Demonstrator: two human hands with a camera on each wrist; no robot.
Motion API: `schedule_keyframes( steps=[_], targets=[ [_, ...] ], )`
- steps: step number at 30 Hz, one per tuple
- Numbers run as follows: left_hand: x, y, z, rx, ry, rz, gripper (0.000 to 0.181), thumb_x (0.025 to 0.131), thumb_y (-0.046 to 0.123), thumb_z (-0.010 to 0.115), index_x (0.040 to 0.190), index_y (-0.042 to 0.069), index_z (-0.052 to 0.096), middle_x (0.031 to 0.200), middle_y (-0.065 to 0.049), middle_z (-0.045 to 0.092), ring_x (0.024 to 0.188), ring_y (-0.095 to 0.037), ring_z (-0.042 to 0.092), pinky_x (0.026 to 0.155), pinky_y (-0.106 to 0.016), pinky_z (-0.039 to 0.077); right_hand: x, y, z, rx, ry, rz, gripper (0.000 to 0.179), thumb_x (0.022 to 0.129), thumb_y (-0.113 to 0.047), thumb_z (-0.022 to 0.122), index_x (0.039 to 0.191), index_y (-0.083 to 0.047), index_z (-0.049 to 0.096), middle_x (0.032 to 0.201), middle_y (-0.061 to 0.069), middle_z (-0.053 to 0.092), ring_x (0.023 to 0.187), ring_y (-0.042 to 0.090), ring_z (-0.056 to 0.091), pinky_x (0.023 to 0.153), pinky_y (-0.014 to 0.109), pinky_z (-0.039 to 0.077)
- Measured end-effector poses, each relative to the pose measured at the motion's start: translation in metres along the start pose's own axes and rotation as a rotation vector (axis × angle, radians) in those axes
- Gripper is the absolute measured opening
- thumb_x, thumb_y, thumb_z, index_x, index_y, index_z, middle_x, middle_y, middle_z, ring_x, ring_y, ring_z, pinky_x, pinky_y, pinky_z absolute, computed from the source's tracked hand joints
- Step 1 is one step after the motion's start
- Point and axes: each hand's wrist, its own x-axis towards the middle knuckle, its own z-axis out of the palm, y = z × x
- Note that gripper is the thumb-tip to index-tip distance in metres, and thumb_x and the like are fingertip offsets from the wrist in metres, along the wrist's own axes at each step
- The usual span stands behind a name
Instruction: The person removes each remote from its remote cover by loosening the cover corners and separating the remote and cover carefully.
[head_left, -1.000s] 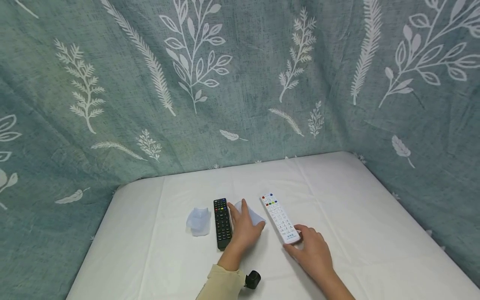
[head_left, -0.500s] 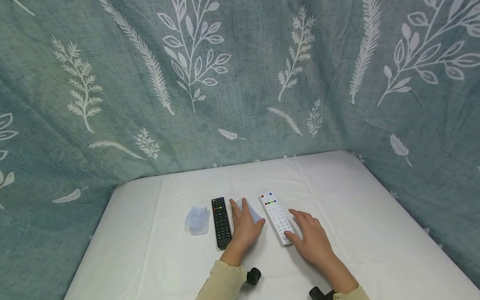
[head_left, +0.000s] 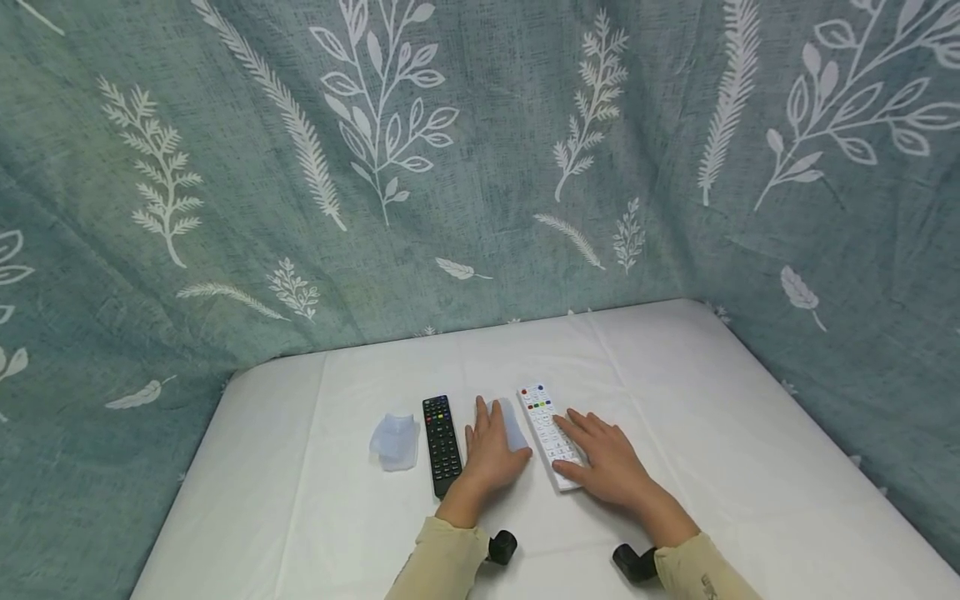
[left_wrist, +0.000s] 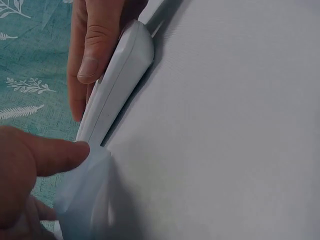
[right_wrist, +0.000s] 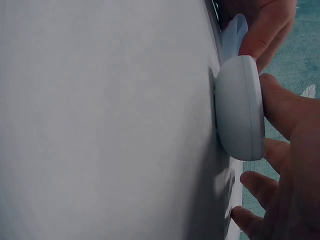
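A white remote control lies on the white-covered table, its rounded lower end facing the right wrist camera. My right hand rests over its lower half, thumb and fingertips on the button face, fingers relaxed. To the left, my left hand lies with extended fingers over a pale blue translucent sheet or pouch, hiding part of it. In the left wrist view the left thumb is at the upper end of this sheet. A black remote control lies just left of my left hand.
A second pale blue sheet or pouch, crumpled, lies left of the black remote. Black wrist mounts stick out from both sleeves. A green leaf-patterned curtain hangs behind the table.
My right hand has let go of the white remote's lower end and moved up and left over its buttons. The left hand has shifted slightly, its fingers nearer the sheet's left side.
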Motion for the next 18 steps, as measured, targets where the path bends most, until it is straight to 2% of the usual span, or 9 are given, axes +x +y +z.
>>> schedule_keyframes(
  steps=[4, 7, 12, 18],
  targets=[
    [-0.001, 0.000, -0.003, 0.022, -0.051, 0.058, 0.092, 0.081, 0.021, 0.074, 0.153, -0.008, 0.026, 0.165, -0.028, 0.008, 0.155, -0.039, 0.013, 0.123, -0.066, 0.004, -0.001, -0.002, 0.003, 0.004, 0.019, 0.030, 0.070, 0.091, -0.047, 0.066, 0.149, -0.014, 0.047, 0.152, 0.018, 0.047, 0.143, 0.049, 0.036, 0.111, 0.074, 0.026],
    [0.000, -0.002, -0.004, 0.027, -0.071, 0.071, 0.092, 0.079, 0.019, 0.073, 0.154, -0.005, 0.026, 0.166, -0.025, 0.005, 0.155, -0.038, 0.011, 0.123, -0.066, 0.003, -0.001, -0.004, 0.005, 0.017, 0.023, 0.048, 0.071, 0.091, -0.050, 0.065, 0.150, -0.015, 0.046, 0.152, 0.019, 0.047, 0.144, 0.049, 0.035, 0.111, 0.076, 0.023],
    [-0.002, -0.006, -0.003, 0.025, -0.064, 0.064, 0.092, 0.081, 0.021, 0.073, 0.156, -0.002, 0.024, 0.167, -0.025, -0.002, 0.156, -0.040, 0.007, 0.124, -0.063, 0.006, -0.003, -0.008, 0.007, 0.027, 0.024, 0.070, 0.071, 0.091, -0.049, 0.066, 0.150, -0.015, 0.046, 0.153, 0.018, 0.046, 0.145, 0.049, 0.033, 0.112, 0.076, 0.022],
    [-0.012, -0.006, 0.002, 0.019, -0.016, 0.067, 0.094, 0.083, 0.023, 0.076, 0.156, -0.002, 0.023, 0.165, -0.030, -0.007, 0.154, -0.044, 0.004, 0.124, -0.063, 0.010, -0.003, -0.009, 0.009, 0.015, 0.030, 0.090, 0.071, 0.091, -0.048, 0.066, 0.149, -0.014, 0.046, 0.153, 0.018, 0.047, 0.145, 0.047, 0.034, 0.112, 0.076, 0.022]
  ],
)
